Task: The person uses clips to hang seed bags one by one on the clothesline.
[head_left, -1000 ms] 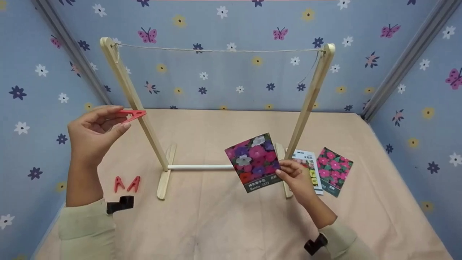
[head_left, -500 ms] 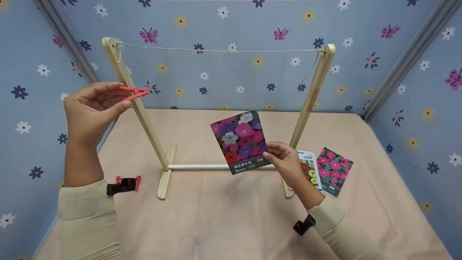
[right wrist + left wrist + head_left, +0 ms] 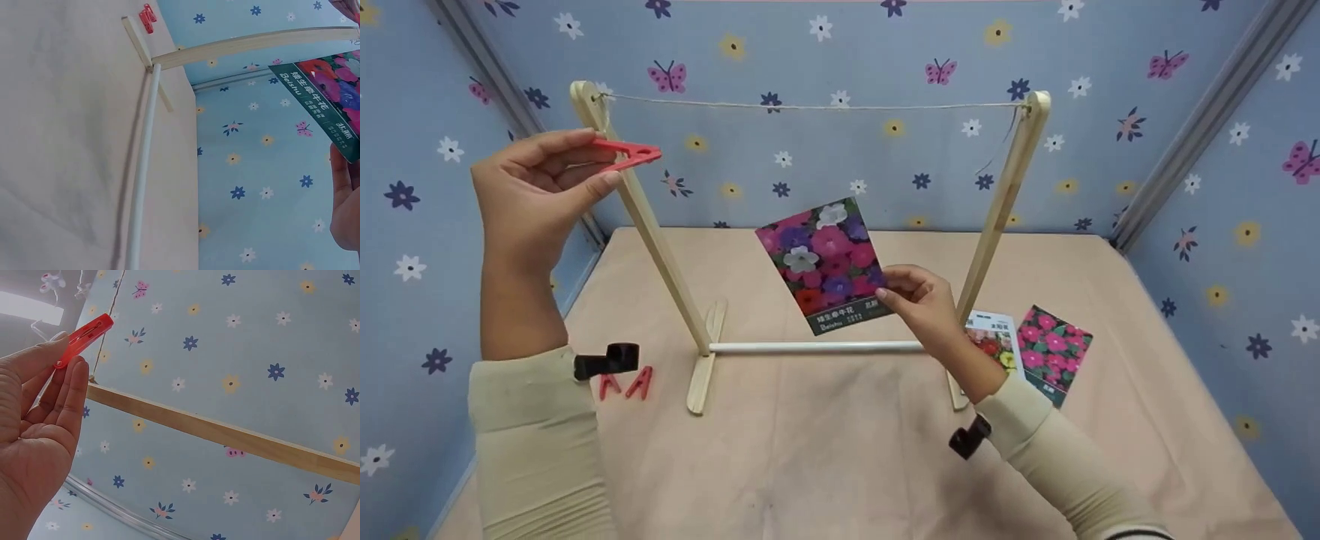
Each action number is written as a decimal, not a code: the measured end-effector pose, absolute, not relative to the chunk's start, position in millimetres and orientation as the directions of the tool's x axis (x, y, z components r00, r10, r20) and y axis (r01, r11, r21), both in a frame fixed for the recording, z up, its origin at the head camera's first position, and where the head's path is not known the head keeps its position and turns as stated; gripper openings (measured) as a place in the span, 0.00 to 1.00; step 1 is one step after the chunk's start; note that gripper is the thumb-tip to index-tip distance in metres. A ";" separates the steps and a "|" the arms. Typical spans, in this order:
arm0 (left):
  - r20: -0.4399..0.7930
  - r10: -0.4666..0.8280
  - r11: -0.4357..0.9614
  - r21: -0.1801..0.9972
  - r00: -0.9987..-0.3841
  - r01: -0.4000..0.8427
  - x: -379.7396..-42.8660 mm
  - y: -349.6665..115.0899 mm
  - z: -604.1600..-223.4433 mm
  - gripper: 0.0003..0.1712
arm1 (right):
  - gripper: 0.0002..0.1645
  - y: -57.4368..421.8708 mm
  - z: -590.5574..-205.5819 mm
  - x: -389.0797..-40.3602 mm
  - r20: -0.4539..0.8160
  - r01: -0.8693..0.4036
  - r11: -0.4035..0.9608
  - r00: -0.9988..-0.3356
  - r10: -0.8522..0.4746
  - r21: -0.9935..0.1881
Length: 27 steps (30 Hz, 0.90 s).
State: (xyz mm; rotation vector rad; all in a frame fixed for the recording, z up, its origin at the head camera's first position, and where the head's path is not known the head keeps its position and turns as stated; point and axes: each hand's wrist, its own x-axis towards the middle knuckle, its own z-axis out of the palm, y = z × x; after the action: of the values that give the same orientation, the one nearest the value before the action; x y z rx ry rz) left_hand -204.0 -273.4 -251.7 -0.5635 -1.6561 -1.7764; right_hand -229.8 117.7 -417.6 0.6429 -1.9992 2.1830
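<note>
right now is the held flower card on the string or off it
Off: in the head view, the right hand holds the flower card below the string, a clear gap between them.

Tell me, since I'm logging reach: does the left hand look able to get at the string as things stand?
Probably yes: the left hand appears just below the left end of the string, and nothing visible blocks the way, though its grip holds a red clothespin.
</note>
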 end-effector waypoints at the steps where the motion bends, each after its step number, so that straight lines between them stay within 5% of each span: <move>1: 0.686 -0.162 -0.011 0.718 -0.710 0.696 -203.8 -273.1 -249.1 0.21 | 0.12 114.7 -415.2 -231.4 0.383 -0.365 -0.121 -0.902 -0.198 -0.923; 13: 0.612 -0.190 -0.045 0.775 -0.767 0.630 -201.4 -270.1 -222.4 0.22 | 0.10 84.0 -397.6 -249.1 0.427 -0.419 -0.083 -0.884 -0.191 -0.904; 27: 0.615 -0.239 0.017 0.776 -0.751 0.630 -213.8 -267.0 -211.1 0.21 | 0.11 57.2 -367.7 -263.6 0.470 -0.483 0.018 -0.859 -0.204 -0.875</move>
State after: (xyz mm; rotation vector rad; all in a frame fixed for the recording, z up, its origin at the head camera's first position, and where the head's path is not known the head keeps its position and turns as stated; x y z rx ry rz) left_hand -213.8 -267.0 -211.1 -0.4031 -1.6796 -1.8001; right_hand -263.6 57.2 -367.7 0.7170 -2.0785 1.9350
